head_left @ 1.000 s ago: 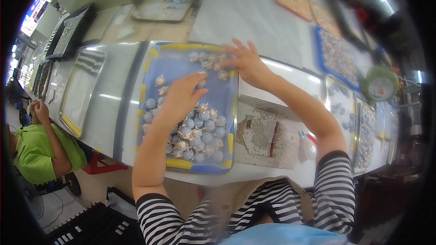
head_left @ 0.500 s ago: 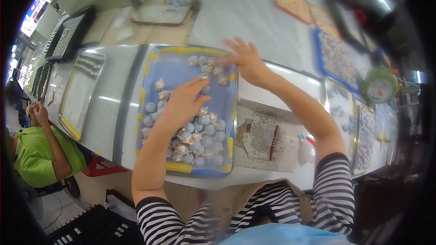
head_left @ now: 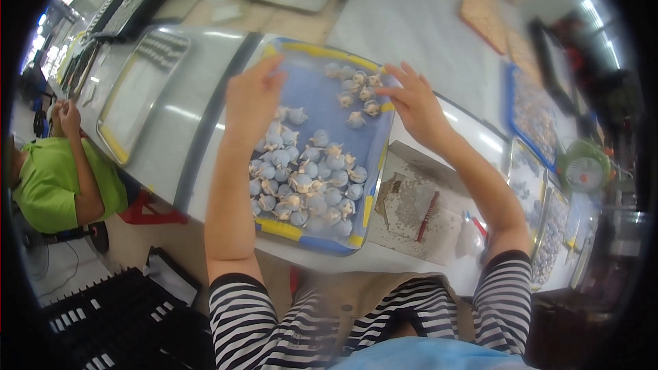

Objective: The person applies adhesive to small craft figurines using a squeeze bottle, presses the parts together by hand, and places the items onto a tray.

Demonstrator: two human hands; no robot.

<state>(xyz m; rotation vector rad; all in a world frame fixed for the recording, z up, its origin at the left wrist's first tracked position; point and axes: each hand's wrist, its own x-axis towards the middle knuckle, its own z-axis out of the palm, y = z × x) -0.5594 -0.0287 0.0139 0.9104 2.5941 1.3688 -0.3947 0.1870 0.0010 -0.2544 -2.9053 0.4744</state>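
A blue tray (head_left: pixel 322 99) with yellow tape along its rim lies in front of me. Many small round blue-and-cream figurines (head_left: pixel 312 175) are heaped in its near half. A smaller group of figurines (head_left: pixel 360 85) sits near the far right corner. My left hand (head_left: pixel 252 99) is over the tray's far left side, its fingers bent and smeared by motion; whether it holds anything is hidden. My right hand (head_left: pixel 419 106) hovers by the right rim, fingers stretched and apart, the fingertips close to the smaller group. Nothing shows in its grasp.
Right of the tray stands a shallow cardboard box (head_left: pixel 408 205) with a red pen (head_left: pixel 428 216) in it. A metal tray (head_left: pixel 140 96) lies to the left. A green fan (head_left: pixel 585 168) and a blue-rimmed tray (head_left: pixel 531 116) are at right. A person in green (head_left: pixel 65 178) sits at left.
My left hand has gone from above the heap to the tray's far left side, uncovering figurines. My right hand stays near the far right corner. The whole view has shifted and tilted.
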